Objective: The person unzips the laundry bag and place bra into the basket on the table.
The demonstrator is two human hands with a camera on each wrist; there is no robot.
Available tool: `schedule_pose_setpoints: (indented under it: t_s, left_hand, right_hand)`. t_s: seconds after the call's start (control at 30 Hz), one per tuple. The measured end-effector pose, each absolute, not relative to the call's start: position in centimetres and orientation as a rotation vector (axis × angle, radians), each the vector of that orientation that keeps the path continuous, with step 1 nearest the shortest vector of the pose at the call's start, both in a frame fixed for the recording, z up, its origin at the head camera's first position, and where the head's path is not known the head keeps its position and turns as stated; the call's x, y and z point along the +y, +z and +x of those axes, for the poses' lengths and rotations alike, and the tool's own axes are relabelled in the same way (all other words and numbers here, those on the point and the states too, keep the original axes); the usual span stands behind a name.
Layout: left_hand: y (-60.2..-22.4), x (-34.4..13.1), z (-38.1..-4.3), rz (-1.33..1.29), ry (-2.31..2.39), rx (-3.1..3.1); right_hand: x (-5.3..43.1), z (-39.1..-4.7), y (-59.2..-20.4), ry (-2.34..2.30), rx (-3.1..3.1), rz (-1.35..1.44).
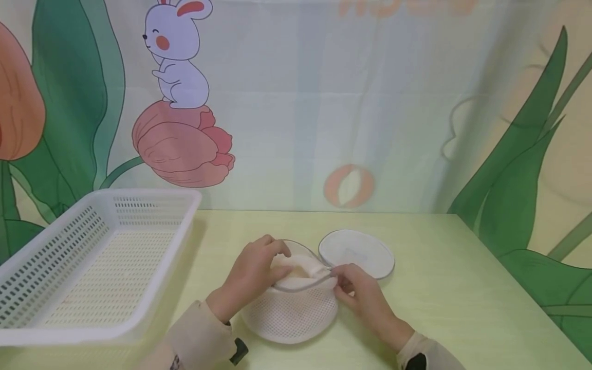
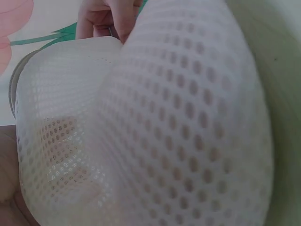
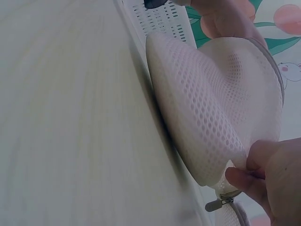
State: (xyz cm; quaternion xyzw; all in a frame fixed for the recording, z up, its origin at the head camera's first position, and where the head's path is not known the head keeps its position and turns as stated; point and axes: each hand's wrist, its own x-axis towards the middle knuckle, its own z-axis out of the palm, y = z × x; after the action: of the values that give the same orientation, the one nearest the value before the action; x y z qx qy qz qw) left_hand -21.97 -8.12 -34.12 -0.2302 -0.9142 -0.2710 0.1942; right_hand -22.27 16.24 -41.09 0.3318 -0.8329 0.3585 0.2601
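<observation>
A round white mesh laundry bag (image 1: 291,313) with a grey zipper rim stands in front of me, its top unzipped. Its flat round lid (image 1: 356,252) lies folded back on the table, behind and to the right. My left hand (image 1: 254,272) holds the bag's left side, fingers and thumb curved over the rim into the opening. Pale cream fabric (image 1: 302,264) shows inside. At the right edge, my right hand (image 1: 363,295) pinches the rim. A zipper pull (image 3: 214,205) hangs just below those fingers in the right wrist view.
To the left sits a large white perforated plastic basket (image 1: 129,324). The pale yellow-green table (image 1: 444,288) ends at a backdrop curtain (image 1: 277,128) printed with a rabbit, tulips and leaves.
</observation>
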Motion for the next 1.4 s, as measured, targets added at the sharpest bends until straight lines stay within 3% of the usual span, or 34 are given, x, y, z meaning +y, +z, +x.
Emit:
schedule_pose_setpoints:
  t_s: [1.4]
  left_hand:
    - [-38.0,-8.9,-22.6,-0.553,-0.566,-2.774]
  right_hand:
    - [16.0,-22.1,-42.0,1.07,-2.303,0.91]
